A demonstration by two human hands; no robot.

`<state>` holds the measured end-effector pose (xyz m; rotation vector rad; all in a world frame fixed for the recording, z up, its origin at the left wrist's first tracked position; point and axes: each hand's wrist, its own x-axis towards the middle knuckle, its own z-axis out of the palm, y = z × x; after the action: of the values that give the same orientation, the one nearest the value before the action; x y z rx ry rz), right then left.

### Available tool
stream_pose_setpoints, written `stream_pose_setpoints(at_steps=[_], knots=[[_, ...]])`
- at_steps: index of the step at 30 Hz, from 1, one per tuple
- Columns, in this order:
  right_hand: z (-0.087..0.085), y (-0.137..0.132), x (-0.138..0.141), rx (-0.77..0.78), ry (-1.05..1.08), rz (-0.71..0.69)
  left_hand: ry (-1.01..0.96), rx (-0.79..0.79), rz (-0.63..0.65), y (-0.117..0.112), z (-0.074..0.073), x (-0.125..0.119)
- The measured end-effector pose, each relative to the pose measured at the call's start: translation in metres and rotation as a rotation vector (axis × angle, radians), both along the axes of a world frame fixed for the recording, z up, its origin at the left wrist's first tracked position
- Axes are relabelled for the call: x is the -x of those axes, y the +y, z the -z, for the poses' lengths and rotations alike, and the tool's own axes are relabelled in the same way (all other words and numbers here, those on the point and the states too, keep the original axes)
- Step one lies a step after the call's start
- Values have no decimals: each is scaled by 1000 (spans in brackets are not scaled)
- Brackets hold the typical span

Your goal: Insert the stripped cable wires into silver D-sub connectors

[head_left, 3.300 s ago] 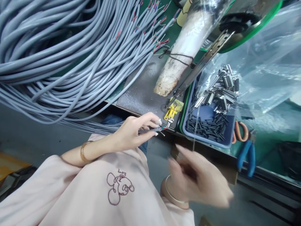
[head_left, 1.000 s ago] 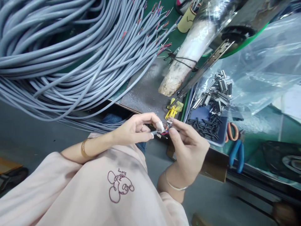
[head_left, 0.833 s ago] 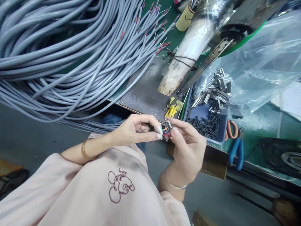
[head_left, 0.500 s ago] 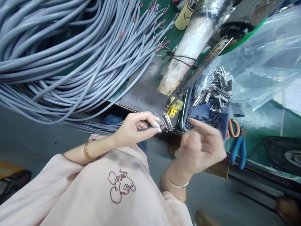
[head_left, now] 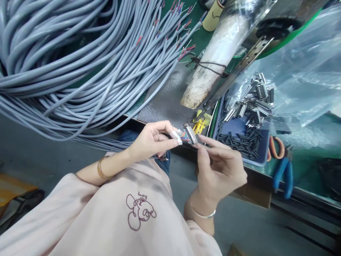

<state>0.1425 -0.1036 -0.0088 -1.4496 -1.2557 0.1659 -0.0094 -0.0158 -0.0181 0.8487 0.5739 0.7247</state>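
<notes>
My left hand (head_left: 154,140) pinches the stripped end of a grey cable, whose coloured wires (head_left: 183,135) fan out past my fingertips. A small metal multi-pin connector (head_left: 190,134) sits on those wires. My right hand (head_left: 218,167) has its thumb and forefinger closed on the connector's lower edge, just in front of the bench edge. Both hands hover over my lap in a pink sweatshirt.
A big bundle of grey cables (head_left: 80,60) covers the left of the green bench. A blue tray (head_left: 241,137) holds black sleeves and metal connectors (head_left: 254,99). Nearby are a yellow clip (head_left: 199,124), a wrapped cylinder (head_left: 213,64), a plastic bag (head_left: 298,67), blue pliers (head_left: 283,174).
My right hand pressed the connector onto the wires, drew back half a second ago, and has now returned to pinch the connector. My left hand kept hold of the cable end.
</notes>
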Motion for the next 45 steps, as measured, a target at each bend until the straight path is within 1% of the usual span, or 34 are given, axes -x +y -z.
stream_pose_setpoints(at_steps=[2,6,11,15,18,21,27,31,35,41,45], knots=[[4,2,1,2,11,-10,4,-17,-1,0,0,0],[6,3,5,-13,14,21,26,-63,-28,0,1,-1],[8,0,4,75,81,19,82,-124,-77,-2,2,-3],[10,-1,3,103,106,14,101,-191,-117,-3,-1,-6],[11,0,4,100,45,34,131,-266,-173,-3,-2,-8],[12,2,3,88,-73,52,198,-325,-231,-2,-2,-10],[13,7,-1,35,-249,47,290,-312,-237,-1,-3,-12],[12,10,-2,19,-297,44,349,-385,-285,0,-1,-13],[11,12,-2,48,-265,37,371,-454,-281,3,-2,-14],[6,18,-3,35,-153,-2,382,-478,-296,8,-6,-19],[4,22,-5,47,-129,-28,404,-484,-302,12,-7,-21]])
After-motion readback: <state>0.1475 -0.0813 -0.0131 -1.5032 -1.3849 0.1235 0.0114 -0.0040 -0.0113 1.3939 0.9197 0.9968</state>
